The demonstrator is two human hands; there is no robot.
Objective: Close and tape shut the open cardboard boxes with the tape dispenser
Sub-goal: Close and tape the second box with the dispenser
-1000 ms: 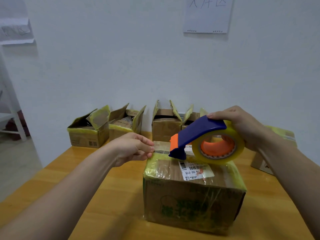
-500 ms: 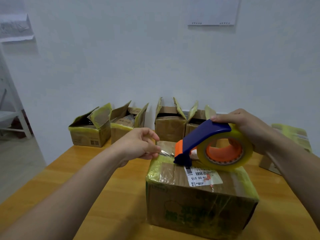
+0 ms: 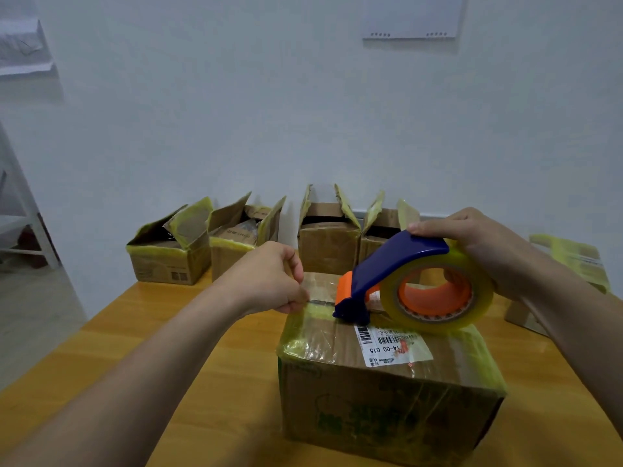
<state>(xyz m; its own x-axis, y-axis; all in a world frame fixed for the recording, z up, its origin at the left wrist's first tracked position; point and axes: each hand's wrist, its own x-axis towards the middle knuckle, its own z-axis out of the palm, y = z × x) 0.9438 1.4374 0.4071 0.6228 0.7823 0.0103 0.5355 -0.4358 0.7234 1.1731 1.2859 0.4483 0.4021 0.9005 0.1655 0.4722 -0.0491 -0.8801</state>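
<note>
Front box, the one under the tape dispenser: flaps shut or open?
Shut. The front box has its top flaps lying flat, and the tape dispenser rests on them. Whether the seam is taped, cannot tell.

left hand [image 3: 269, 278] pinching tape [image 3: 322, 301], dispenser [image 3: 397, 261] on box [image 3: 387, 399]

table [image 3: 141, 318] (wooden) | wall sheet [image 3: 409, 15], punched holes | white frame [image 3: 35, 227] left

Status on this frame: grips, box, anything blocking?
Left grip pinches tape strip over near box. Right grip holds tape dispenser, nose at box top. Four open boxes behind; nothing blocking.
</note>
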